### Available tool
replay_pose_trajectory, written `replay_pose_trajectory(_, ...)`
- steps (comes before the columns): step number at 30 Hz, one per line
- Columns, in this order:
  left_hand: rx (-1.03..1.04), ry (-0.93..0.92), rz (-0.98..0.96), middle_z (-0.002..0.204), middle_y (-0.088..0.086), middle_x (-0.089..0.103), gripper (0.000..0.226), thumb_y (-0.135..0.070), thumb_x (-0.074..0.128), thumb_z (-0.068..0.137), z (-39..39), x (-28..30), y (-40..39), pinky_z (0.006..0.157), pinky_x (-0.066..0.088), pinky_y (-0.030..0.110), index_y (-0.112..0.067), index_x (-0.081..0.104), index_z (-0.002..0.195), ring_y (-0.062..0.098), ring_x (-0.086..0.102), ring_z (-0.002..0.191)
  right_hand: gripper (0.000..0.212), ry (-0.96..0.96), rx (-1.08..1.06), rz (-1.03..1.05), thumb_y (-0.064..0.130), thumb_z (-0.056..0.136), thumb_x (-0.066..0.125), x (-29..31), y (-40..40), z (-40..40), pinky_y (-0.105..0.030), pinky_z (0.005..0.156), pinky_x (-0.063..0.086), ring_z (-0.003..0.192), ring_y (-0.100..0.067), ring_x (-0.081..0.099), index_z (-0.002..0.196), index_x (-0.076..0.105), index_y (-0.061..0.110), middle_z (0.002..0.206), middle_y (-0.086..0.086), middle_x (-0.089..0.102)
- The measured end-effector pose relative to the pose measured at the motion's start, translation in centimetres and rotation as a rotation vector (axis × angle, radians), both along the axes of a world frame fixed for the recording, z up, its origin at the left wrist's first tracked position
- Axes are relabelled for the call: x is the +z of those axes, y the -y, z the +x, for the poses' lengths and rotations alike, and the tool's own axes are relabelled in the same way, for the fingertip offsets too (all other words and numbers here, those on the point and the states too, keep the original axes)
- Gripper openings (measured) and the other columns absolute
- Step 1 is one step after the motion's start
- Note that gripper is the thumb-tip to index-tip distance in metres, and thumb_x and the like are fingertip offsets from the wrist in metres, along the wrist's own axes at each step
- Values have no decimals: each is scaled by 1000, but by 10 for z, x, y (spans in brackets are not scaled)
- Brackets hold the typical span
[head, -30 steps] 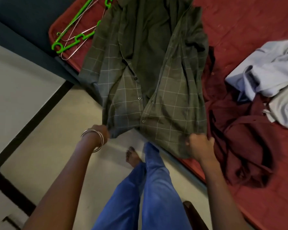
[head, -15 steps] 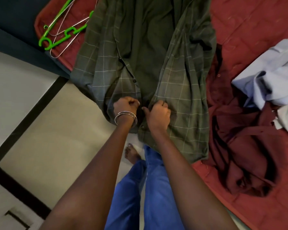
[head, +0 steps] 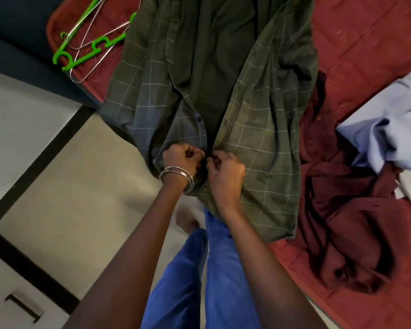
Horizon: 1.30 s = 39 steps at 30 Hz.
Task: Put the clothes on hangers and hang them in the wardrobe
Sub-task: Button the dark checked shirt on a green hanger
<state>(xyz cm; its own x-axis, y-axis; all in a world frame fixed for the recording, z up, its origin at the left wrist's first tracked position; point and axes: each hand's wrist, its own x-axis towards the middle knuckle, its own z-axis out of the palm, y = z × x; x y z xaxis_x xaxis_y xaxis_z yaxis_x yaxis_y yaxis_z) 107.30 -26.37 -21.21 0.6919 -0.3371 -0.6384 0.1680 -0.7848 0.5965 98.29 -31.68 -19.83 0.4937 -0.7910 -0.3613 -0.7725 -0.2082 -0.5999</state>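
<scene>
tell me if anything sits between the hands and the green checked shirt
Nothing does: the left hand and right hand both already pinch the green checked shirt at its front opening, cloth directly in the fingers.

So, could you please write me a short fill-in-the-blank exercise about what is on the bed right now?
1. Both hands, the left hand and the right hand, pinch the front edges of the ____ checked shirt.
2. The plastic hanger near the bed's corner is ____ in colour.
3. The bangles sit on the ____ wrist.
4. The maroon garment lies between the checked shirt and the light ____ garment.

Missing words: green; green; left; blue
</scene>
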Motion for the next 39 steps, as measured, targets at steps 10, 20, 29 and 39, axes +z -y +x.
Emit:
replay_pose_trajectory(10,-145,5,-12,68,6,64,4,-6,69,84,12,5,11,50,52,12,-2,71,84,9,59,50,21,53,95,-1,7,91,58,-8,6,5,-14,74,40,82,-18,62,106,71,4,101,-14,66)
replay_pose_trajectory(20,20,-216,-108,65,5,63,6,1,65,86,17,-4,3,52,55,18,3,67,91,3,59,43,9,192,-124,457,6,87,68,-19,28,2,-42,75,59,70,-24,68,93,75,6,79,-10,73)
replay_pose_trajectory(29,15,-251,-61,72,11,64,16,2,60,89,22,-9,10,65,59,32,-7,66,77,20,63,61,12,361,-270,574,1,82,71,-24,24,3,-25,63,56,66,-18,64,83,70,13,76,-5,70)
replay_pose_trajectory(39,-166,-75,53,86,11,72,19,-24,62,91,26,-4,12,85,55,41,-8,72,93,25,69,80,12,287,-211,360,5,80,75,-35,16,2,-25,71,58,68,-7,66,92,74,7,80,-2,73)
